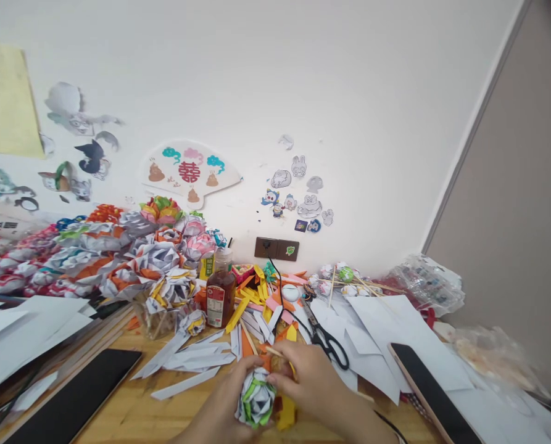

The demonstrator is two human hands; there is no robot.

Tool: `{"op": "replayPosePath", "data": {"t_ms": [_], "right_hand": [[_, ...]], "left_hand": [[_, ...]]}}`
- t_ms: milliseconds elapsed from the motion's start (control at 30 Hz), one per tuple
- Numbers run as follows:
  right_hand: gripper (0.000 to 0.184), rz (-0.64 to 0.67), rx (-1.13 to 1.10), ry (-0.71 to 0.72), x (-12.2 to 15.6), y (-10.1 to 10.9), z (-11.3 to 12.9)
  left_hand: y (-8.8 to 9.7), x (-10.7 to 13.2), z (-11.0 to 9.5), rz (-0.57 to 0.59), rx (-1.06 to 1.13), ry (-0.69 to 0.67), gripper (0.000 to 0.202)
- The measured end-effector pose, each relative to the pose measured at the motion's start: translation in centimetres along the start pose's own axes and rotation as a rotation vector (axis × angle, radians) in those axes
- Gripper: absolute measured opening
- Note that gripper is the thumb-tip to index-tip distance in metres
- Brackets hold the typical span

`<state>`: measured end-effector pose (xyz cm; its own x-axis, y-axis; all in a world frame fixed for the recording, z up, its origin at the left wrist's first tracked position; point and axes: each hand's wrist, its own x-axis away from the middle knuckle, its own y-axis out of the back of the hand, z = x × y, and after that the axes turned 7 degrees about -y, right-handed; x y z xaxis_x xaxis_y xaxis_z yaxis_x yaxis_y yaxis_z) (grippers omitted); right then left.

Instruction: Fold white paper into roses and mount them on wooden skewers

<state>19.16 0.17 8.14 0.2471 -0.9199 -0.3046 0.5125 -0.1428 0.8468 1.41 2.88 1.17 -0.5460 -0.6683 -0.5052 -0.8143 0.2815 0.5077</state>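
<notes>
A folded paper flower (pixel 255 398), white with green edges, sits in my left hand (pixel 222 404), whose fingers wrap round its far side. Close against it on the right is my right hand (pixel 310 373), thumb and fingertips pinched together at the flower's edge. From these fingers sticks out the pale end of a thin wooden stick (pixel 274 351). How far the stick reaches, and whether it touches the flower, is hidden by the fingers. Yellow paper (pixel 286 413) shows beneath my right hand, and folded white paper strips (pixel 201 357) lie beyond my left hand.
Finished paper flowers (pixel 159 256) are heaped at the back left beside a brown bottle (pixel 220 293). Black-handled scissors (pixel 326 342) lie on white sheets (pixel 377 320) to the right. A dark tablet (pixel 76 394) lies left, a phone (pixel 430 388) right. A cable (pixel 281 283) runs down from the wall socket (pixel 266 246).
</notes>
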Motion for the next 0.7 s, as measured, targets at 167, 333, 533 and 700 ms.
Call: {"op": "replayPosePath", "data": {"t_ms": [167,333,533,700], "right_hand": [[0.003,-0.104,0.082,0.205,0.1,-1.0,-0.5],[0.015,-0.279,0.232,0.354,0.1,-2.1,-0.7],[0.021,-0.377,0.322,0.445,0.0,-2.4,-0.6],[0.024,-0.445,0.393,0.520,-0.1,-2.3,-0.3]], "left_hand": [[0.0,0.0,0.0,0.025,-0.097,-0.019,0.046],[0.1,-0.1,-0.1,0.015,-0.184,-0.025,0.044],[0.0,0.0,0.0,0.030,-0.212,-0.036,0.044],[-0.1,0.2,0.3,0.023,-0.218,-0.031,0.047]]}}
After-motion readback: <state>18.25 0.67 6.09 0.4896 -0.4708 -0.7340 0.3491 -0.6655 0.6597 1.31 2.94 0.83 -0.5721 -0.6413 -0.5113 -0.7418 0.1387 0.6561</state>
